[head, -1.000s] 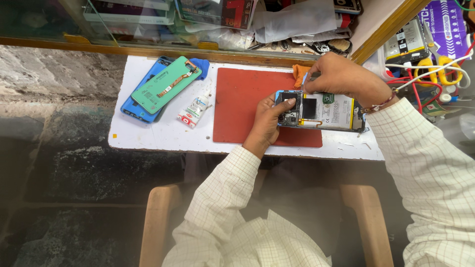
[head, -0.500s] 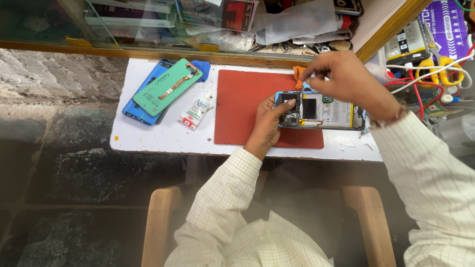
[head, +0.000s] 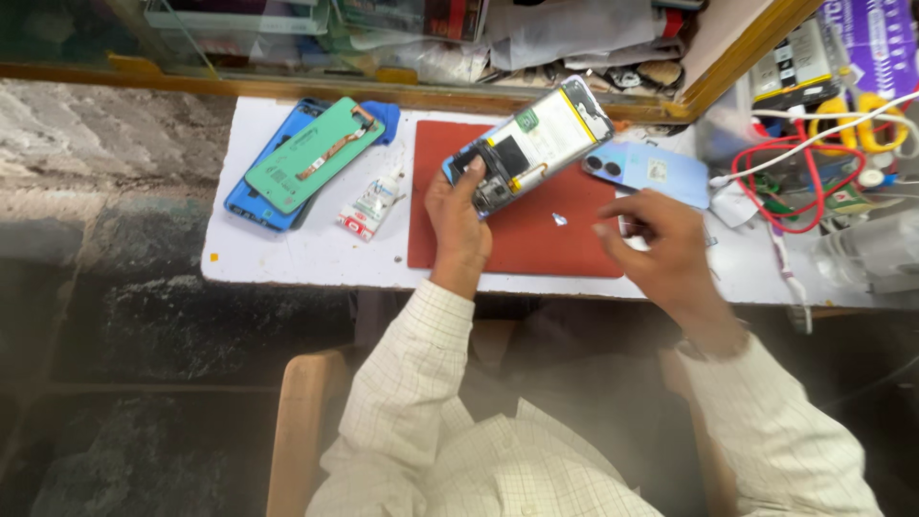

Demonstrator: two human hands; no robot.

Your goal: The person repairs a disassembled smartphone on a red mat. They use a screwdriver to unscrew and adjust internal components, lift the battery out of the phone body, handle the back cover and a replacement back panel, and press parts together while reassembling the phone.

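I'm gripping one opened phone [head: 528, 144] in my left hand [head: 458, 222], right hand [head: 659, 239] hovering loose, empty, over one red mat [head: 536, 244].

Red mat [head: 536, 251] mostly bare, tangled cables [head: 795, 182] crowd right — phones [head: 297, 168] left

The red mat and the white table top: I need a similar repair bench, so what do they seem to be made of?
The red mat looks like matte rubber or silicone: it lies thin and flat, with rounded corners and no shine. The white table top seems painted or laminated board, smooth with scuffs and specks; its core is not visible.
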